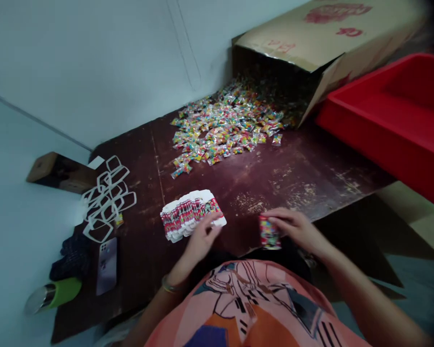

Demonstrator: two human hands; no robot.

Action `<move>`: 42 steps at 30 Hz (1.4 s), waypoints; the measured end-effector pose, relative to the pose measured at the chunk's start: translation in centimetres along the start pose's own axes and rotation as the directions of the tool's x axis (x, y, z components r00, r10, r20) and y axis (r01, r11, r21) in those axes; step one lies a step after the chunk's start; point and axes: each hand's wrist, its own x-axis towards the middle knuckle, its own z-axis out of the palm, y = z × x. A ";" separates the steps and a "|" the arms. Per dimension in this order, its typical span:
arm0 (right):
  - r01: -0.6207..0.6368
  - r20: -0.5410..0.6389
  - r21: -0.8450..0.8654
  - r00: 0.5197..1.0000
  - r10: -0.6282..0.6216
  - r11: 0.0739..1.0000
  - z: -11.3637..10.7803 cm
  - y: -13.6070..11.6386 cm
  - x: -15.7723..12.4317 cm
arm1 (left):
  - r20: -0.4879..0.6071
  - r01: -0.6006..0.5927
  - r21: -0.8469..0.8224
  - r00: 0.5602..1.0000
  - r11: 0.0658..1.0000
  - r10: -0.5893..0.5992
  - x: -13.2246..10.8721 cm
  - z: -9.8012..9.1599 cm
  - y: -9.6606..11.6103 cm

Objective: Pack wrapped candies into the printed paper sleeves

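Note:
My right hand (297, 230) grips a small colourful printed box (269, 233) by its upper right side, over the table's front edge. To the left, an overlapping row of flat printed cartons (183, 216) with white flaps lies on the table. My left hand (202, 237) is at the right end of that row, thumb and index finger apart. Its index fingertip is over the last carton; whether it touches is unclear. Beyond the cartons spreads a heap of small clear packets of multicoloured candy (224, 127).
An open cardboard box (329, 29) lies on its side behind the heap, candy packets at its mouth. A red bin (379, 125) stands right. On the dark table's (275, 168) left are white loops (110, 193), a brown block (63, 172), a phone (107, 266) and a green bottle (65, 292).

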 end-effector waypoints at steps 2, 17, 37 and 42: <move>-0.033 0.074 -0.184 0.996 0.048 0.982 -3.9 1.8 -1.0 | -0.344 -0.029 0.310 0.929 0.950 0.140 0.2 -4.4 -1.8; 0.221 -0.062 -0.578 0.948 -0.313 0.785 13.6 0.2 9.9 | -0.132 0.017 0.939 0.940 0.343 0.315 2.8 -1.4 -5.3; -0.276 -0.458 -0.349 0.884 0.094 0.896 2.3 3.8 9.6 | 0.102 -0.344 0.739 0.907 0.579 0.408 3.7 3.9 -1.1; -0.245 -0.462 -0.148 0.874 0.152 0.958 0.6 4.9 9.3 | 0.118 -0.355 0.628 0.923 0.692 0.366 3.0 5.0 -0.3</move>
